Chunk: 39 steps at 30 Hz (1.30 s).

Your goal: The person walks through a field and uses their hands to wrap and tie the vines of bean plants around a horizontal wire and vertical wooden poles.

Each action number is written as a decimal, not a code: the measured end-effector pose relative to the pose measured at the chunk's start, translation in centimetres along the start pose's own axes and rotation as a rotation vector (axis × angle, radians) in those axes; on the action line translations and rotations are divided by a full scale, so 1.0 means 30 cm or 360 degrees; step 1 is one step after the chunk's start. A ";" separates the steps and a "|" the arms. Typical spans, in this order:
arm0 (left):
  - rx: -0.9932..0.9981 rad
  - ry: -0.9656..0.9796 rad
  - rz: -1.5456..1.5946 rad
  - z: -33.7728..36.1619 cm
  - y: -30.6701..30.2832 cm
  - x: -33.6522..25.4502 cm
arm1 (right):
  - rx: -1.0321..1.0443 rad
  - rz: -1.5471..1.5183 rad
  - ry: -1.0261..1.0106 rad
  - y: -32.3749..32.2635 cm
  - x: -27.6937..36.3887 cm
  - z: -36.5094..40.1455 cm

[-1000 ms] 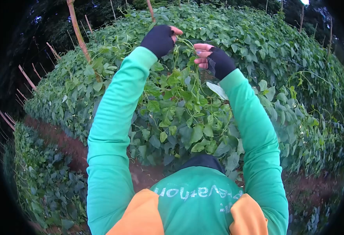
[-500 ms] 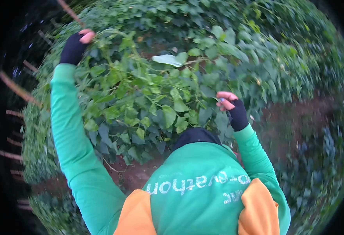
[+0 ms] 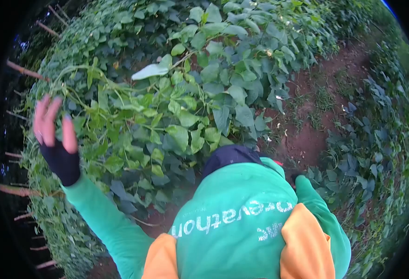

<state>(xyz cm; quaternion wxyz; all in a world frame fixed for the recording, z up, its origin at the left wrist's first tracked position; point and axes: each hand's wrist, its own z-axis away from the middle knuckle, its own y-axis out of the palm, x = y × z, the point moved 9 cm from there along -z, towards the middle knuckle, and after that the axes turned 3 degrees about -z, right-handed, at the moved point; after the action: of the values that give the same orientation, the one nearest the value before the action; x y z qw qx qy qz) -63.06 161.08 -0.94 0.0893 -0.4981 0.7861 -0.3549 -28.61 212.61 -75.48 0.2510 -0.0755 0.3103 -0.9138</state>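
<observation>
My left hand [image 3: 55,135], in a black fingerless glove, is raised at the left with its fingers stretched and apart, and nothing shows in it. It is in front of the left side of the leafy vines [image 3: 167,125], whose light green stems and leaves spread across the middle. Low on the right, beside my green-sleeved body, only a dark bit of my right hand [image 3: 296,177] shows. Its fingers are hidden. A pale, upturned leaf [image 3: 151,71] stands out among the upper vines.
Brown bare soil [image 3: 306,125] runs between the vines and another row of foliage [image 3: 353,167] on the right. Several wooden stakes stick out along the left edge, including a thicker stake [image 3: 20,190]. My green top [image 3: 232,200] and orange cloth [image 3: 306,246] fill the lower middle.
My left hand has left the upper vine stem, come down and left, and opened. My right hand has dropped from the leaves to beside my body. The view has shifted rightward.
</observation>
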 end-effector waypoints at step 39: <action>-0.0282 -0.0374 0.1009 -0.735 1.045 -0.877 | -0.0068 -0.1698 -0.1230 -1.226 0.098 -0.302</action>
<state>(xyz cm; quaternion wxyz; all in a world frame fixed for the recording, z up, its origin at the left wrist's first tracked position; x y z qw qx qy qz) -83.68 201.59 -10.70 0.2414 -0.2724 0.9138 -0.1802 -48.97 240.98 -60.49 -0.1445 -0.5466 0.1359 -0.8136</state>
